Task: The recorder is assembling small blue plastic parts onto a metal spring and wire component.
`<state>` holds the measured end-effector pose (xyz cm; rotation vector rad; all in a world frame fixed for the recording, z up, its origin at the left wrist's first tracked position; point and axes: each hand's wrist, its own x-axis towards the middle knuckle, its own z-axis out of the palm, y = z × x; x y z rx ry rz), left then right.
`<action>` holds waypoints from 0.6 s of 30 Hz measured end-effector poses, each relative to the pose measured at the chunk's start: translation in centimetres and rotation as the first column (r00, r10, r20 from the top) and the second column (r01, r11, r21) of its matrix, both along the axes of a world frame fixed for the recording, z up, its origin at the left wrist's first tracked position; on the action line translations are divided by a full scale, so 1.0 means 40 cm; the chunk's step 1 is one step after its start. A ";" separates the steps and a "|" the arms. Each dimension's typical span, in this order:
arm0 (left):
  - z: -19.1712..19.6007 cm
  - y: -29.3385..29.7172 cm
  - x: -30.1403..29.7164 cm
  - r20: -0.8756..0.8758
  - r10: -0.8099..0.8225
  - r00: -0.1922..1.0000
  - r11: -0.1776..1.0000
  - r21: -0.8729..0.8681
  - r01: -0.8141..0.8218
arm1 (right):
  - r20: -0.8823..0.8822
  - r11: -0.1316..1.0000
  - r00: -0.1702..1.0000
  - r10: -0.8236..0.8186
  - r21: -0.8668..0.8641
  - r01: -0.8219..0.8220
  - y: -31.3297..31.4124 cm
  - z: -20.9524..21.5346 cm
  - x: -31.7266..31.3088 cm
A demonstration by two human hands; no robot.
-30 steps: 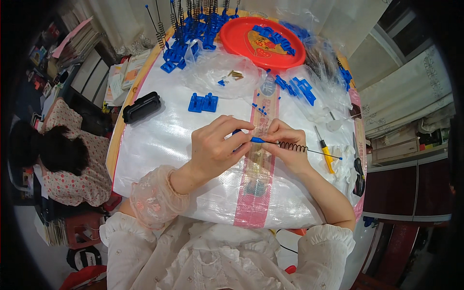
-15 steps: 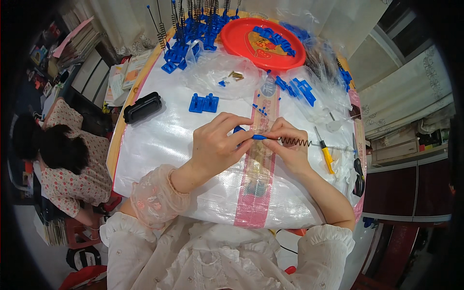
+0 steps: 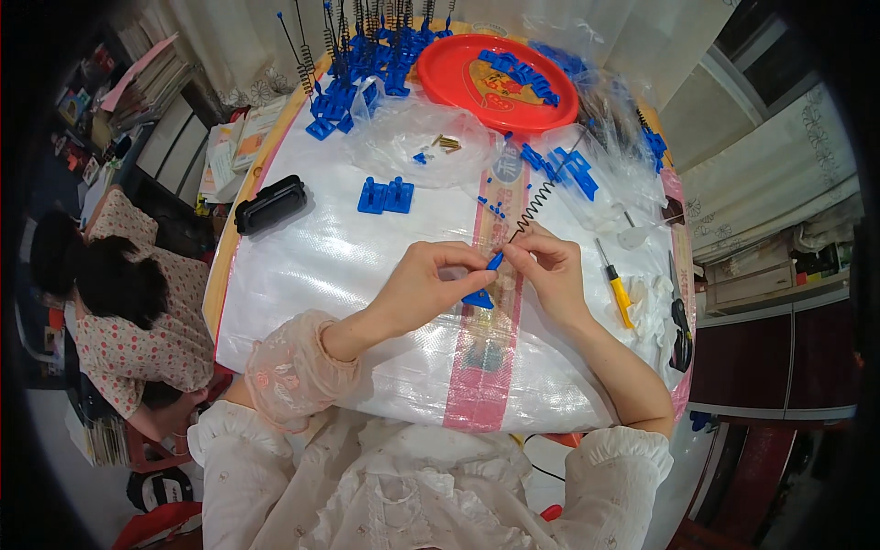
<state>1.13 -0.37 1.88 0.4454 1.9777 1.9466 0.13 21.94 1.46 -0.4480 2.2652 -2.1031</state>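
Between the fingertips of my left hand (image 3: pixel 417 286) is a blue plastic piece (image 3: pixel 478 299), its tapered stem pointing up and right and its wider foot hanging below. My right hand (image 3: pixel 553 275) pinches the near end of a black spring wire (image 3: pixel 534 207) where it meets that stem. The coil slants away to the upper right, over a plastic bag. Whether the wire sits inside the stem is hidden by my fingers. Beyond my hands lie small blue caps (image 3: pixel 495 210) and a pair of blue plastic bases (image 3: pixel 385 196).
A red tray (image 3: pixel 435 78) with blue parts stands at the back, beside clustered blue bases with upright springs (image 3: pixel 390 69). Brass pins (image 3: pixel 448 144) rest on clear plastic. At right are a yellow screwdriver (image 3: pixel 621 301) and scissors (image 3: pixel 679 335); at left, a black case (image 3: pixel 270 204) and another person (image 3: pixel 137 302).
The spring wire has swung from pointing right to pointing up and right. The blue piece has tilted with it, so its foot now shows below my left fingers.
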 end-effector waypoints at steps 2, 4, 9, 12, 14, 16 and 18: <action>-0.005 -0.002 -0.003 0.151 -0.058 0.987 0.991 0.125 0.039 | 0.002 1.000 1.000 0.012 -0.027 -0.012 -0.001 0.001 0.000; -0.005 -0.008 -0.010 0.207 -0.119 0.971 0.985 0.146 0.090 | 0.017 0.999 1.000 0.014 -0.042 -0.013 -0.001 0.004 0.002; -0.008 -0.012 -0.022 0.250 -0.226 0.942 0.965 0.190 0.181 | -0.004 0.999 1.000 0.018 -0.048 -0.018 0.000 -0.003 -0.003; -0.003 -0.016 -0.026 0.271 -0.272 0.924 0.952 0.219 0.216 | 0.008 0.999 1.000 0.019 -0.044 -0.019 0.003 -0.005 -0.004; -0.001 -0.017 -0.029 0.287 -0.297 0.911 0.942 0.246 0.230 | 0.000 0.998 1.000 0.015 -0.054 -0.015 0.002 -0.005 -0.004; -0.009 -0.017 -0.030 0.291 -0.308 0.906 0.932 0.282 0.226 | -0.031 0.997 1.000 0.002 -0.078 -0.005 -0.004 -0.002 -0.003; -0.015 -0.019 -0.033 0.295 -0.314 0.902 0.929 0.294 0.227 | -0.021 0.998 0.999 -0.026 -0.065 0.025 -0.005 -0.001 -0.003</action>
